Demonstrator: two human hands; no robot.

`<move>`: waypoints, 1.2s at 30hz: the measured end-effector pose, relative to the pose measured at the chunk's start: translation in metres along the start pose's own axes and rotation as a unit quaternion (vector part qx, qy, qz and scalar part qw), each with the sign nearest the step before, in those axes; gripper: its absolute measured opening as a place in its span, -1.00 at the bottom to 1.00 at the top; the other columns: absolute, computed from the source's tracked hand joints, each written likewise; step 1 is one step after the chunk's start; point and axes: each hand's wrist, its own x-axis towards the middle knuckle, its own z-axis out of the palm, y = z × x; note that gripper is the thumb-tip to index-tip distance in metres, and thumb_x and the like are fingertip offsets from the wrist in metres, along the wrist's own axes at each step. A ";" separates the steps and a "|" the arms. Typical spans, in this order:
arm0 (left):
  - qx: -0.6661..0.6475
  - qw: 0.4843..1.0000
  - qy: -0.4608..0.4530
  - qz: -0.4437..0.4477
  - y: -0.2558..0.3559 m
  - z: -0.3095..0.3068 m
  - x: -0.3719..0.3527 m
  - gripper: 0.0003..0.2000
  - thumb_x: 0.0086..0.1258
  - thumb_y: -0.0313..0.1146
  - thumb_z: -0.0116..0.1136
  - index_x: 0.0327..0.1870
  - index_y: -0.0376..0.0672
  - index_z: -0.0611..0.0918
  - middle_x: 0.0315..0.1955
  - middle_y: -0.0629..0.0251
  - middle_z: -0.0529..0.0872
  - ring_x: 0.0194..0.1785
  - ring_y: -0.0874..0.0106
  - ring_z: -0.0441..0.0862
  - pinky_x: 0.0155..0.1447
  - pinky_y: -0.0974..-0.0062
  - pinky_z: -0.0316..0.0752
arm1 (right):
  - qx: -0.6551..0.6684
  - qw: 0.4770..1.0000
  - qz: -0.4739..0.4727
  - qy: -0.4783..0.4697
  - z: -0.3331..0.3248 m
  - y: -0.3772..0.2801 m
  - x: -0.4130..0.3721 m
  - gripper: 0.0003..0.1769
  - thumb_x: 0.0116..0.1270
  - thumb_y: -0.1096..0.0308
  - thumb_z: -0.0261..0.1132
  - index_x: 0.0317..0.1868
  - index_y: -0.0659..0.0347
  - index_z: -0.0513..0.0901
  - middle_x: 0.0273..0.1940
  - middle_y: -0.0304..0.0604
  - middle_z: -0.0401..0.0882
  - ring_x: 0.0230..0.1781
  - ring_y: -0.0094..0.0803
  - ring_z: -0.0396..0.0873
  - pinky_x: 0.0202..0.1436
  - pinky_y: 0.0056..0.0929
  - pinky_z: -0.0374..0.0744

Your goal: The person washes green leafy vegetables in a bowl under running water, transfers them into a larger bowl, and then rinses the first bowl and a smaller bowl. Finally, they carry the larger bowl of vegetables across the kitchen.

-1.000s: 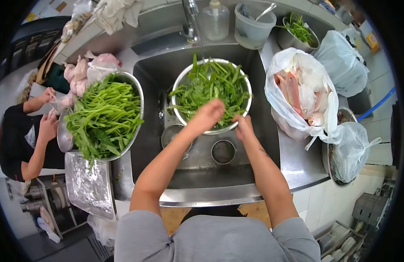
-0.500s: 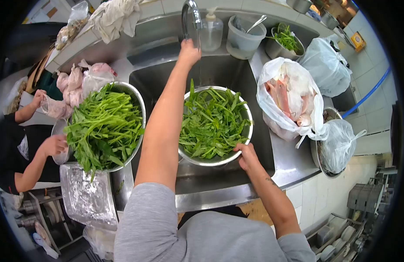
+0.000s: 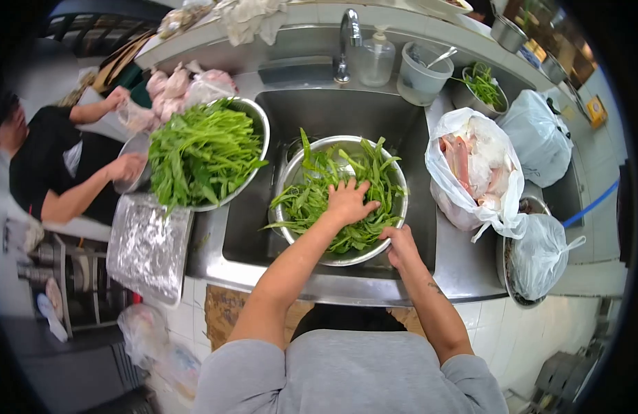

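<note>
In the sink (image 3: 264, 252) sits a round metal bowl (image 3: 406, 200) with leafy green vegetables (image 3: 305, 186) inside; some stems hang over its rim. My left hand (image 3: 350, 205) lies on the greens, fingers spread and pressing into them, holding nothing. At the bowl's near right rim, my right hand (image 3: 400, 246) grips the edge, thumb up. Some metal and a little water show at the back of the bowl between the leaves. The faucet (image 3: 349, 41) stands behind the sink, apart from both hands.
Left of the sink, another bowl (image 3: 262, 134) is heaped with greens beside a metal tray (image 3: 150, 248). A co-worker (image 3: 77, 162) holds a bag and a metal bowl there. On the right are a bag of fish pieces (image 3: 464, 162), a tied bag (image 3: 540, 255) and a plastic tub (image 3: 422, 76).
My left hand has left the faucet and come down onto the greens, which are now pushed about. My right hand stays on the bowl's rim. The camera view has shifted.
</note>
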 end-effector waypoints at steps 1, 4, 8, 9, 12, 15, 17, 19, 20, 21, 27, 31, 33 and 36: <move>-0.006 0.999 -0.045 0.002 0.006 0.001 -0.009 -0.32 0.26 0.28 -0.16 0.34 0.11 0.28 0.37 0.05 0.14 0.39 0.00 0.09 0.37 -0.14 -0.15 | 0.005 1.000 0.015 -0.021 -0.009 0.003 0.003 -0.55 -0.13 0.73 0.08 -0.09 0.51 0.40 -0.20 0.01 0.49 -0.25 -0.20 0.52 -0.23 -0.36 0.52; -0.017 0.999 -0.045 -0.002 0.018 0.007 -0.041 -0.36 0.23 0.18 -0.02 0.30 0.07 0.36 0.33 0.05 0.23 0.38 0.01 0.14 0.37 -0.17 -0.14 | 0.002 0.998 0.046 -0.049 -0.020 -0.001 -0.007 -0.58 -0.11 0.74 0.05 -0.11 0.53 0.40 -0.21 0.03 0.48 -0.26 -0.17 0.52 -0.22 -0.29 0.54; -0.040 0.986 0.158 -0.043 0.032 -0.024 -0.079 -0.55 0.25 -0.21 0.10 0.20 -0.01 0.47 0.29 0.05 0.30 0.35 0.11 0.23 0.35 -0.02 0.08 | -0.031 0.994 0.048 -0.094 -0.043 -0.002 -0.004 -0.65 -0.08 0.73 0.06 -0.17 0.53 0.40 -0.25 0.01 0.47 -0.29 -0.14 0.53 -0.18 -0.20 0.59; -0.092 0.967 0.239 -0.018 0.028 -0.028 -0.082 -0.61 0.22 -0.37 0.04 0.12 -0.05 0.52 0.25 0.03 0.34 0.30 0.11 0.30 0.31 0.12 0.20 | -0.053 0.993 0.045 -0.098 -0.050 -0.007 -0.003 -0.66 -0.08 0.72 0.06 -0.18 0.53 0.40 -0.26 0.01 0.46 -0.29 -0.14 0.53 -0.18 -0.18 0.59; -0.208 0.871 0.444 0.039 0.028 -0.037 -0.104 -0.62 0.04 -0.73 -0.11 -0.15 -0.17 0.62 -0.04 0.02 0.51 0.06 0.06 0.48 0.11 0.32 0.42 | -0.072 0.991 0.049 -0.104 -0.050 -0.019 -0.018 -0.70 -0.09 0.73 0.05 -0.24 0.50 0.39 -0.29 0.01 0.43 -0.33 -0.13 0.52 -0.21 -0.10 0.59; -0.142 0.943 0.302 -0.007 0.049 -0.010 -0.127 -0.69 0.00 -0.75 -0.07 -0.25 -0.23 0.58 -0.23 0.05 0.52 -0.08 0.06 0.50 0.03 0.23 0.41 | -0.039 0.990 0.082 -0.106 -0.055 -0.014 -0.008 -0.71 -0.09 0.73 0.03 -0.25 0.48 0.39 -0.28 0.05 0.40 -0.30 -0.06 0.50 -0.22 0.03 0.57; -0.104 0.926 0.363 -0.017 0.052 -0.001 -0.144 -0.71 0.01 -0.75 -0.08 -0.27 -0.23 0.57 -0.24 0.05 0.52 -0.09 0.06 0.50 0.01 0.26 0.41 | -0.033 0.991 0.072 -0.104 -0.045 -0.008 -0.008 -0.70 -0.09 0.72 0.04 -0.25 0.45 0.38 -0.30 0.04 0.36 -0.30 -0.09 0.45 -0.32 0.04 0.53; -0.136 0.885 0.444 -0.036 0.043 -0.011 -0.162 -0.75 0.01 -0.73 -0.08 -0.33 -0.23 0.57 -0.25 0.05 0.51 -0.10 0.06 0.50 -0.01 0.27 0.41 | -0.027 0.987 0.096 -0.122 -0.038 -0.003 -0.012 -0.75 -0.10 0.70 0.07 -0.31 0.41 0.39 -0.33 0.02 0.32 -0.38 -0.12 0.39 -0.45 0.02 0.49; -0.150 0.880 0.444 -0.077 0.037 -0.017 -0.176 -0.77 0.03 -0.71 -0.09 -0.35 -0.24 0.56 -0.26 0.05 0.50 -0.11 0.06 0.49 -0.02 0.26 0.40 | -0.008 0.989 0.095 -0.113 -0.036 -0.001 -0.018 -0.76 -0.10 0.70 0.07 -0.32 0.41 0.39 -0.32 0.02 0.31 -0.37 -0.11 0.39 -0.46 0.03 0.49; -0.116 0.854 0.501 -0.082 0.028 -0.013 -0.186 -0.78 0.05 -0.70 -0.09 -0.32 -0.24 0.54 -0.29 0.05 0.49 -0.14 0.06 0.48 -0.04 0.25 0.40 | 0.005 0.990 0.091 -0.107 -0.029 0.000 -0.024 -0.77 -0.09 0.70 0.08 -0.33 0.41 0.39 -0.31 0.02 0.31 -0.37 -0.10 0.39 -0.46 0.04 0.49; -0.426 0.731 0.357 -0.397 0.009 0.033 -0.257 -0.60 0.25 -0.06 0.18 -0.28 -0.30 0.47 -0.55 0.16 0.53 -0.48 0.27 0.52 -0.36 0.36 0.42 | 0.063 0.980 0.143 -0.120 -0.012 0.022 -0.047 -0.79 -0.05 0.69 0.08 -0.32 0.46 0.39 -0.26 0.05 0.33 -0.32 -0.07 0.41 -0.41 -0.01 0.52; -0.701 0.592 0.248 -0.311 0.036 0.036 -0.249 -0.66 0.25 -0.16 0.13 -0.24 -0.32 0.45 -0.56 0.15 0.59 -0.62 0.42 0.52 -0.63 0.50 0.36 | 0.002 0.974 0.110 -0.200 -0.004 0.026 -0.054 -0.74 0.03 0.64 0.08 -0.20 0.50 0.39 -0.18 0.11 0.41 -0.33 -0.06 0.50 -0.41 -0.08 0.58; -0.750 0.534 0.271 -0.280 0.019 0.047 -0.241 -0.77 0.28 -0.29 0.06 -0.33 -0.32 0.47 -0.61 0.15 0.57 -0.64 0.39 0.51 -0.65 0.46 0.33 | -0.076 0.947 0.091 -0.298 -0.004 0.012 -0.066 -0.63 0.15 0.44 0.19 -0.05 0.42 0.41 -0.06 0.12 0.44 -0.18 -0.03 0.52 -0.21 0.03 0.58; -0.744 0.513 0.322 -0.283 -0.011 0.048 -0.241 -0.89 0.23 -0.44 -0.02 -0.40 -0.31 0.48 -0.64 0.15 0.56 -0.66 0.37 0.49 -0.66 0.46 0.31 | -0.090 0.912 0.239 -0.322 -0.008 -0.022 -0.062 -0.37 0.12 0.10 0.31 0.12 0.28 0.37 0.07 0.14 0.37 0.08 -0.02 0.41 0.01 0.13 0.42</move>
